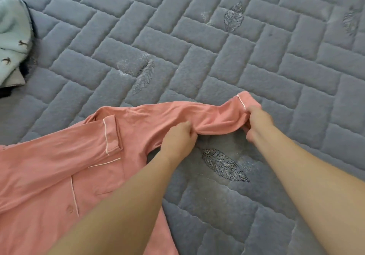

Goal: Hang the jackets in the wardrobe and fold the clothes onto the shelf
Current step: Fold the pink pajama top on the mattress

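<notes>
A: What was the pink shirt like, and where did it lie?

B: It was soft, smooth jersey, salmon pink with thin white piping along the collar, the front edge and the cuffs. It lay spread on the near left of the bed, with a round button low on its front. One sleeve was folded across the chest; the other stretched out to the right.

A: And the hands?

B: The left hand pinched the stretched sleeve mid-length, its grip bunching the cloth into creases. The right hand clenched round the piped cuff, holding it just off the cover.

A: The bed itself?

B: A grey-blue quilted cover, plush, stitched in brick-shaped blocks with embroidered leaves here and there.

A: Anything else?

B: At the far left, a crumpled pale blue fleecy garment with small dark animal figures.
</notes>
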